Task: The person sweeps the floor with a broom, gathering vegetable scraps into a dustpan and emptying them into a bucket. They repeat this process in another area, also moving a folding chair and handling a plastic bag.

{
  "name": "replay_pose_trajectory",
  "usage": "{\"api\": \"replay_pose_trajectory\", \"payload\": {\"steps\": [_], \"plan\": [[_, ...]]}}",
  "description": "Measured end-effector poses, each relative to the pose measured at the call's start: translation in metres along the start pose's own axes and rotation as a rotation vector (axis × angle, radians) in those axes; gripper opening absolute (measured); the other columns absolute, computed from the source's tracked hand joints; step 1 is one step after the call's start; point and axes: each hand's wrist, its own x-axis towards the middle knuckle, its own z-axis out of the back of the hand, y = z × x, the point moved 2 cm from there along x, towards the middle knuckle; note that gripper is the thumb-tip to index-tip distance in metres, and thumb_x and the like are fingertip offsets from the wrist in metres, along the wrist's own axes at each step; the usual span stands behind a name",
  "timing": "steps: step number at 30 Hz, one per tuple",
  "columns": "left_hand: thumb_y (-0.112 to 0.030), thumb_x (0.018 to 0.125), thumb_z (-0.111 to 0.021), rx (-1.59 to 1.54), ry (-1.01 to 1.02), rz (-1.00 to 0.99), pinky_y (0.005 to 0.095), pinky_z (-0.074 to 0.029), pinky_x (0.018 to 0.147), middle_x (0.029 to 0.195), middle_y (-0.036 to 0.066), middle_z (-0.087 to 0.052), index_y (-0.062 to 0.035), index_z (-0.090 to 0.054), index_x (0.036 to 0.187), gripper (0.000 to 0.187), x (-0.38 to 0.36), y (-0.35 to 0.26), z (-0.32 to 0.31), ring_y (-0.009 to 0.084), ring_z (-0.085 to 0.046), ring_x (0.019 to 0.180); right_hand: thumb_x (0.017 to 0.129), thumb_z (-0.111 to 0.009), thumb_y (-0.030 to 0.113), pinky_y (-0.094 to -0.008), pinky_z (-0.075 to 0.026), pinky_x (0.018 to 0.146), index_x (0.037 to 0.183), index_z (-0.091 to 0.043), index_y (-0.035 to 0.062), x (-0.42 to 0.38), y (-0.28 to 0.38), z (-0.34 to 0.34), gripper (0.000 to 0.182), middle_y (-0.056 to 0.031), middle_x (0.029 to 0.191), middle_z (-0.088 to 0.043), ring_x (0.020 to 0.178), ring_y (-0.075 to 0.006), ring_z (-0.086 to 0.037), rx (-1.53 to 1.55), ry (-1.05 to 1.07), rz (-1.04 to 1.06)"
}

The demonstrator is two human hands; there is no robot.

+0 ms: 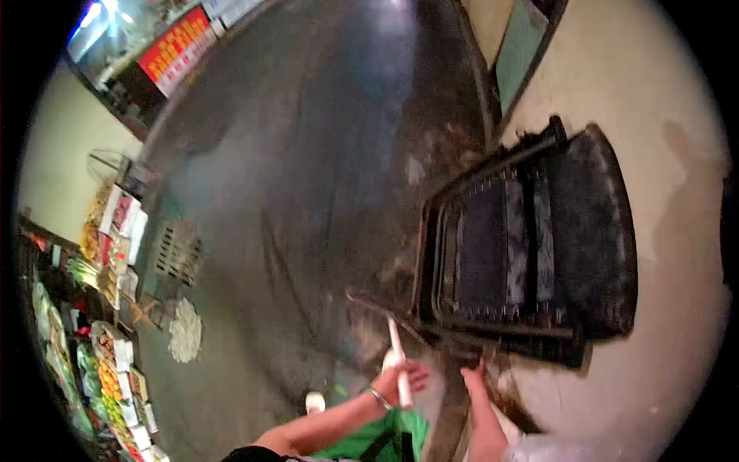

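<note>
The left hand (402, 379) is closed around a pale stick (398, 360), fingers wrapped over its near end. A bracelet sits on that wrist. The stick runs up and away from the hand toward the far side, and its far end meets a thin dark bar (373, 305) that lies slanting across the wet floor (308, 177); the picture is too blurred to tell whether stick and bar are one tool.

The right hand (476, 376) reaches forward just right of the stick, fingertips at the near edge of a black rack (531, 254). Whether the fingers grip the rack's frame or only touch it cannot be told; they look held together rather than spread.

The rack is a dark, flat metal frame with panels inside, leaning against a pale wall (662, 115) on the right. Its near corner lies just beyond both hands, and dark grime marks the wall and floor around its lower edge.

A green garment (385, 439) shows at the near edge between the forearms, with a white shoe (315, 401) just left of it on the floor.

Farther left, a floor drain grate (177, 250) and a pale round heap (185, 331) lie on the floor. Crates of produce (108, 377) line the far left edge. A red sign (175, 48) hangs at the far top left.
</note>
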Motion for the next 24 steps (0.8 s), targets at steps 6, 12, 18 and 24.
{"api": "replay_pose_trajectory", "payload": {"steps": [6,12,18,24], "plan": [[-0.023,0.084,-0.051,-0.121,0.081,0.266,0.0492,-0.042,0.092,0.114,0.023,-0.052,-0.0016,-0.039,0.116,0.040,0.081,0.031,-0.074,0.0373,-0.051,0.107,0.063,-0.071,0.026,-0.0371,-0.038,0.092,0.132,-0.034,0.0115,0.000,0.028,0.015,0.079,-0.0212,0.121,-0.045,0.112,-0.0345,-0.045,-0.174,-0.059,-0.101],[-0.012,0.079,-0.056,-0.190,0.008,0.388,0.0594,-0.048,0.074,0.078,0.009,-0.049,-0.0214,-0.033,0.103,0.034,0.154,0.074,-0.087,0.0332,-0.059,0.081,0.063,-0.071,0.027,-0.0372,-0.039,0.091,0.130,-0.036,0.0113,0.009,0.021,0.023,0.077,-0.0211,0.120,-0.046,0.111,-0.0345,-0.046,-0.189,-0.020,-0.095],[-0.005,0.076,-0.055,-0.176,-0.046,0.196,0.0634,-0.045,0.079,0.102,0.013,-0.037,-0.0167,-0.027,0.100,0.039,0.152,0.086,-0.138,0.0438,-0.054,0.093,0.063,-0.071,0.028,-0.0372,-0.040,0.091,0.129,-0.039,0.0112,0.009,-0.010,0.045,0.075,-0.0210,0.119,-0.047,0.110,-0.0346,-0.046,-0.202,0.001,-0.127],[0.003,0.075,-0.051,-0.089,-0.259,0.298,0.0553,-0.053,0.068,0.105,0.021,-0.038,-0.0138,-0.026,0.106,0.043,0.172,0.086,-0.139,0.0453,-0.055,0.086,0.063,-0.071,0.029,-0.0372,-0.040,0.090,0.127,-0.041,0.0110,-0.006,-0.027,0.049,0.073,-0.0209,0.117,-0.048,0.109,-0.0346,-0.047,-0.194,0.032,-0.172]]}}
